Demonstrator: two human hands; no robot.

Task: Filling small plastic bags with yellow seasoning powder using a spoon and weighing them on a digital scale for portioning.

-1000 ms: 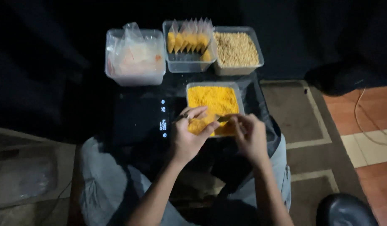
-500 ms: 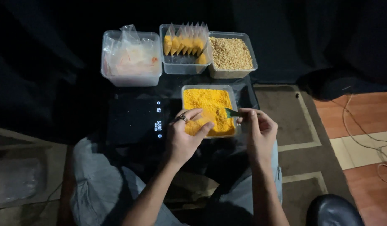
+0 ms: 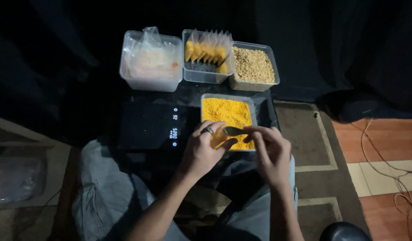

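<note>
My left hand (image 3: 201, 151) pinches a small clear pouch (image 3: 217, 140) partly filled with orange powder, over the near edge of a clear tub of orange powder (image 3: 227, 110). My right hand (image 3: 270, 154) grips a small metal spoon (image 3: 233, 131), and the spoon's bowl sits at the pouch's mouth. A ring shows on a left finger. Both hands hover above my lap, just right of a black digital scale (image 3: 148, 127) with a lit display.
Three clear tubs stand in a row at the back: one with empty plastic bags (image 3: 150, 62), one with filled orange pouches (image 3: 208, 56), one with pale grains (image 3: 254, 67). A patterned rug (image 3: 313, 143) and cables (image 3: 393, 147) lie to the right.
My right hand has brought the spoon leftward from the tub's edge to the pouch's mouth. My left hand stays on the pouch. The camera view has shifted slightly.
</note>
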